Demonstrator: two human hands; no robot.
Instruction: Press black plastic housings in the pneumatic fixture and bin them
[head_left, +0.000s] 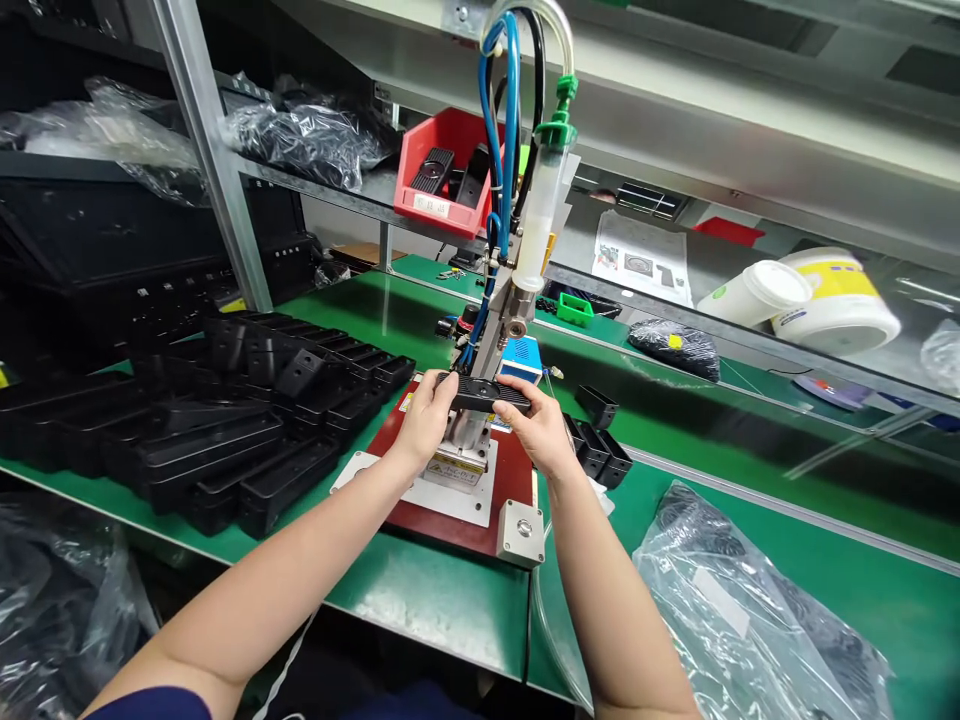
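Observation:
Both of my hands grip a black ribbed plastic cover by its two ends, over the fixture of a bench-top dispensing machine. My left hand is closed on its left end, and my right hand on its right end. A round detail shows in the middle of the cover. Just behind stands the machine's metal column, with a clear syringe under a green cap. Whether the cover touches the fixture beneath, I cannot tell. The brown machine base carries a grey button box.
Many black plastic housings are piled at the left. A few more black housings stand right of the machine. A plastic bag lies at the right front. The shelf above holds a red bin and a white tub.

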